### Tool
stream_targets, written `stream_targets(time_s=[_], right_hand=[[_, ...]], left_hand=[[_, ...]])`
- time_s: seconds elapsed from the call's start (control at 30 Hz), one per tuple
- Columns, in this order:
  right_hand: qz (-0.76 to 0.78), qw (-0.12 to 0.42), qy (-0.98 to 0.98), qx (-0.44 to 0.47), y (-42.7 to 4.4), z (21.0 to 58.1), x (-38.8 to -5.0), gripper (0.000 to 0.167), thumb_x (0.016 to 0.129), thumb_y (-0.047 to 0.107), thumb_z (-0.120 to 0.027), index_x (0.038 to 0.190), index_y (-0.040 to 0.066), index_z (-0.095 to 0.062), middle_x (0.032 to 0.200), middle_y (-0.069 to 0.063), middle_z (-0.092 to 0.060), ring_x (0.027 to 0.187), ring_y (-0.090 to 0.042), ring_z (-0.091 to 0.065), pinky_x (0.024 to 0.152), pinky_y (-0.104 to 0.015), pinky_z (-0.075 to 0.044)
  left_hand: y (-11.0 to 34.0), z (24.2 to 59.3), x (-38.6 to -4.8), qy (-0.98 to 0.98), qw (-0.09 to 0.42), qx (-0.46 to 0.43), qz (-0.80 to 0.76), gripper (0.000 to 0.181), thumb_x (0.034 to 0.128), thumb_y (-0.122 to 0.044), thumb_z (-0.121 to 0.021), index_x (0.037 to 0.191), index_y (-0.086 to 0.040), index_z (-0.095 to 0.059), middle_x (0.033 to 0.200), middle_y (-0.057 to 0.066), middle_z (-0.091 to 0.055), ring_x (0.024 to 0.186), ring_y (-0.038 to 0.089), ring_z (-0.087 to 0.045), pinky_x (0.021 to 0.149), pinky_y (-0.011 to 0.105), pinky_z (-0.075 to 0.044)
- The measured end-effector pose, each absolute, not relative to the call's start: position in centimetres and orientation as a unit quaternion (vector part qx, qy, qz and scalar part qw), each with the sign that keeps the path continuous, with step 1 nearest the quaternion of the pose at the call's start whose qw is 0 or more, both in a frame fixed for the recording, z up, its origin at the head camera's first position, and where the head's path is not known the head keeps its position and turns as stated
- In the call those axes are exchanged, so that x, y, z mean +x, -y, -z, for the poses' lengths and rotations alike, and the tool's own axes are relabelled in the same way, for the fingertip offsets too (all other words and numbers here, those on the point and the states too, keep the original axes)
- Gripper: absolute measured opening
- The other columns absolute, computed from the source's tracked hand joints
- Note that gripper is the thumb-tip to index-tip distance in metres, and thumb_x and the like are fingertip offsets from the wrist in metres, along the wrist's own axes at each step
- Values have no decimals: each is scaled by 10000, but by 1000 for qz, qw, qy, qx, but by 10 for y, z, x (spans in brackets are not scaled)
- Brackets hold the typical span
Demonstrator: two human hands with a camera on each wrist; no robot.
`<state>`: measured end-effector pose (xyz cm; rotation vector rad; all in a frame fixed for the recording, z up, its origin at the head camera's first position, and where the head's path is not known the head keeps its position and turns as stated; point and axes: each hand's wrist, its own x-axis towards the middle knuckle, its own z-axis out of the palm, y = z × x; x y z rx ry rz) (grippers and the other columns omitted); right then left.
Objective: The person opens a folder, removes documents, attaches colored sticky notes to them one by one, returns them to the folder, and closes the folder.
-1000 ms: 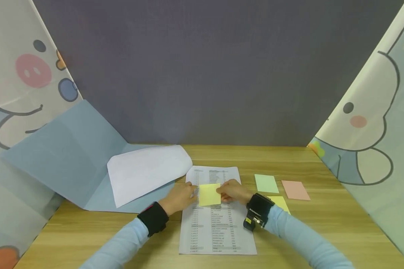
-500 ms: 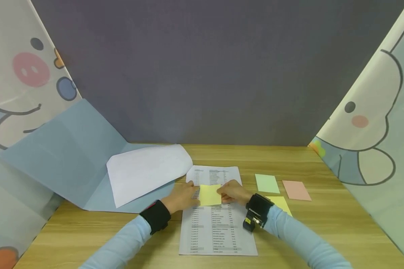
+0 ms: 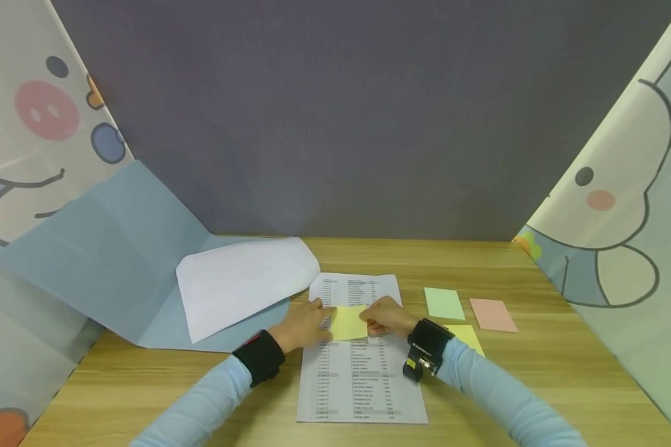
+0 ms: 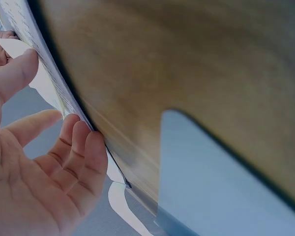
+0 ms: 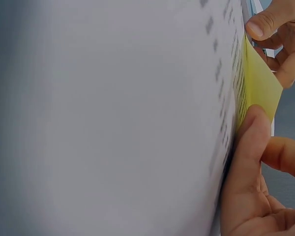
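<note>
A yellow sticky note (image 3: 349,323) lies over a printed sheet (image 3: 363,391), its lower edge lifted off the print. My right hand (image 3: 390,316) pinches the note's right edge between thumb and index finger, which the right wrist view shows close up. At the note's left edge is my left hand (image 3: 302,326). Its thumb and index finger touch two corners of that edge, spread apart, while the other fingers bend loosely by the sheet's side in the left wrist view.
A blue folder (image 3: 109,248) stands opened at left with a white sheet (image 3: 246,279) on it. Green (image 3: 444,303), pink (image 3: 492,315) and another yellow sticky note (image 3: 466,337) lie right of the printed sheet. A dark wall (image 3: 358,124) closes off the back.
The note's left edge now lies under my left thumb, which has shifted slightly right onto it. My right hand keeps its pinch nearly in place.
</note>
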<state>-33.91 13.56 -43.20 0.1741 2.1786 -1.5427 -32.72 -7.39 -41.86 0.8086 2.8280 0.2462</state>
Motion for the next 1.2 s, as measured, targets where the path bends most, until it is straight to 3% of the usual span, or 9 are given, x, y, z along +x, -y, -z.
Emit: stream_targets(time_s=[0.7,1.0,1.1,1.2], right_hand=[[547,232,-803,55,-136,430,-338,143,837,90,-603,732,-8,-593,580,-23,-538,449,-66,-527,445,-157,-462],[542,228,-807,52,-136,431,-339,146,837,92,-604,730,-7,-596,571,-18,-538,444,-61,-523,444,-158,-459],[542,228,-807,53,-136,432,-339,145,835,92,-604,726,-2,-594,568,-17,-539,441,-61,-521,442,-158,-458],[544,229,-805,54,-136,432,-339,139,833,89,-602,721,8,-588,569,-17,-539,438,-61,-516,441,-157,-455]], left_hand=[[72,413,-327,-951,104,279,-83,559,792,-357,-685,1273,-107,-549,997,59,-516,785,156,-435,656,267,-387],[70,410,-330,-949,142,268,-84,603,795,-353,-683,1334,-166,-491,990,53,-491,772,160,-438,644,275,-393],[68,406,-331,-948,166,260,-77,632,788,-359,-690,1360,-224,-458,1054,77,-504,784,180,-489,669,305,-437],[65,401,-332,-948,185,249,-67,665,775,-359,-701,1375,-258,-432,1246,143,-499,951,262,-566,811,395,-478]])
